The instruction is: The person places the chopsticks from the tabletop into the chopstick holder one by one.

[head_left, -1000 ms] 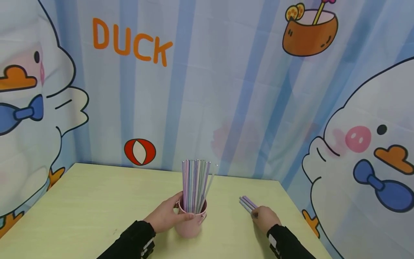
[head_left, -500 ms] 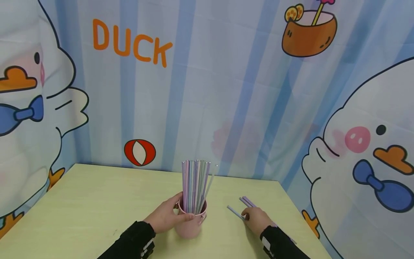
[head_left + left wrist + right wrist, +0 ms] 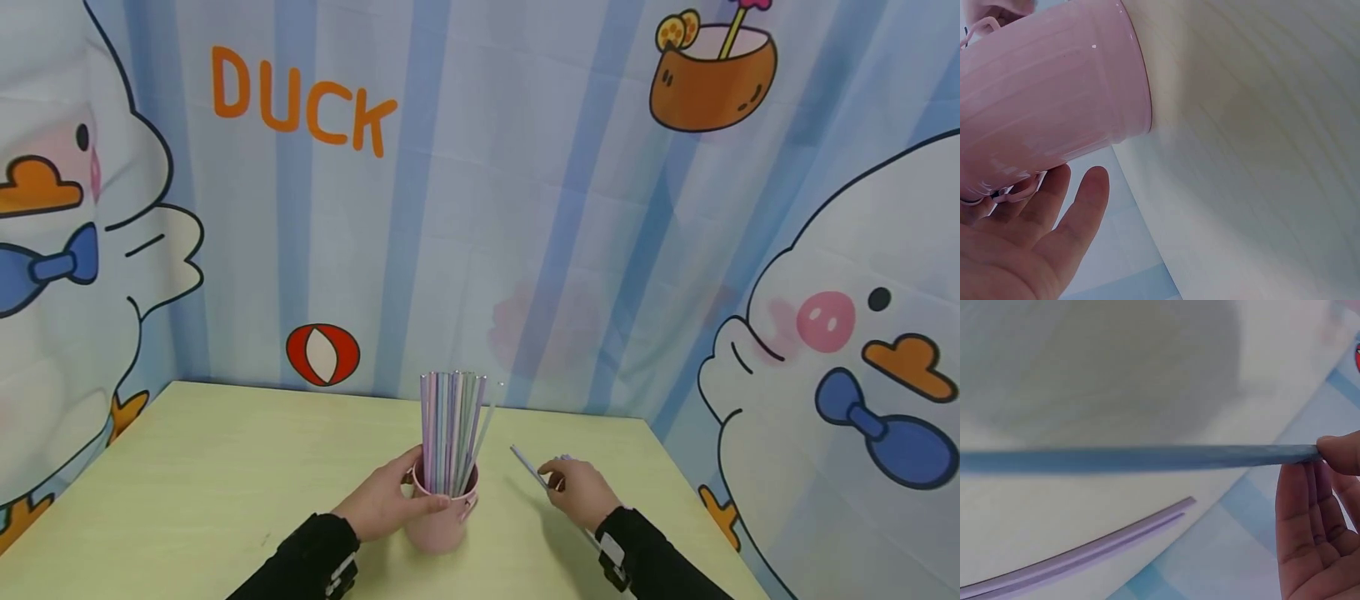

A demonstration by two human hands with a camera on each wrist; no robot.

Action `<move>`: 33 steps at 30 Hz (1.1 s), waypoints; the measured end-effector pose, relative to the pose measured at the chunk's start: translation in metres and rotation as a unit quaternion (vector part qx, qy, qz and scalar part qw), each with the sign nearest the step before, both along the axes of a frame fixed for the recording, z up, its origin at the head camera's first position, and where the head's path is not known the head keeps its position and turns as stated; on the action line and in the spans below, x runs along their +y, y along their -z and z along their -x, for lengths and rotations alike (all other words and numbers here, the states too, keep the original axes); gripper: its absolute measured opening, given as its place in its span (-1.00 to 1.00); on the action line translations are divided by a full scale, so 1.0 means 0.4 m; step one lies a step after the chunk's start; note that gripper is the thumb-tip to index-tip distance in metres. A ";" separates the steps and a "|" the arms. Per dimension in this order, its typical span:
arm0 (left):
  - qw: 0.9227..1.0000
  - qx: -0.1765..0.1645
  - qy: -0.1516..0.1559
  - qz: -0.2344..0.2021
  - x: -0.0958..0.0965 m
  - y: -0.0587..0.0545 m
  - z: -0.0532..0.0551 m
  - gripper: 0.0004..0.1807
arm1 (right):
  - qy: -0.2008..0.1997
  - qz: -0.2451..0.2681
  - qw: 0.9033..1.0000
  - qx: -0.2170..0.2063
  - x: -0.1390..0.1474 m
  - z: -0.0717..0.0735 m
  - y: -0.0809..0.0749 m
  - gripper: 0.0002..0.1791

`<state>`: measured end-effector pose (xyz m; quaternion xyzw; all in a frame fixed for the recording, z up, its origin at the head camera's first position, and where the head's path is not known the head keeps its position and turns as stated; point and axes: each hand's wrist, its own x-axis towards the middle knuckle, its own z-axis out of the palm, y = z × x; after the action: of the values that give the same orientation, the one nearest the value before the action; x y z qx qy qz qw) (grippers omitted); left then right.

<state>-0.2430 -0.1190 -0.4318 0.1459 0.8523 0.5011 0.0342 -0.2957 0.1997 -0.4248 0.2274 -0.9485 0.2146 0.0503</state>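
Observation:
My left hand [image 3: 384, 502] grips the side and rim of a small pink pail [image 3: 438, 530] standing upright on the table. Out of the pail rises a dense bunch of pastel straws [image 3: 452, 429]; one clear straw leans to the right. In the left wrist view, fingers curve around the pail [image 3: 1054, 87] near its looped handle. To the right of it, my right hand [image 3: 587, 495] pinches one blue straw [image 3: 1147, 458] between thumb and fingertips, above the table. Below that straw in the right wrist view, two purple straws [image 3: 1079, 551] lie side by side on the tabletop.
The pale yellow table [image 3: 285, 450] ends at a back edge against a striped blue curtain [image 3: 480, 208] printed with ducks. The right table edge runs just beyond my right forearm.
From the group of straws on the table, my right hand has separated the blue one, lifted it and moved left toward the pail. My left hand stays in place on the pail.

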 end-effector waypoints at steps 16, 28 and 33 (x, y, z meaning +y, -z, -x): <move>1.000 -0.001 0.000 0.000 0.003 0.001 0.002 0.06 | 0.034 0.194 0.980 0.010 -0.072 0.002 -0.165 -0.65; 1.000 -0.002 -0.003 0.004 0.004 -0.001 0.005 0.07 | 0.012 0.322 0.946 0.021 -0.126 0.001 -0.277 -0.59; 1.000 -0.009 -0.009 0.003 0.007 -0.002 0.003 0.08 | 0.005 0.373 0.927 0.036 -0.150 0.001 -0.296 -0.58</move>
<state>-0.2442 -0.1163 -0.4311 0.1336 0.8549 0.4999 0.0373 -0.2960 0.1398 -0.3064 0.1949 -0.7989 0.5441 0.1667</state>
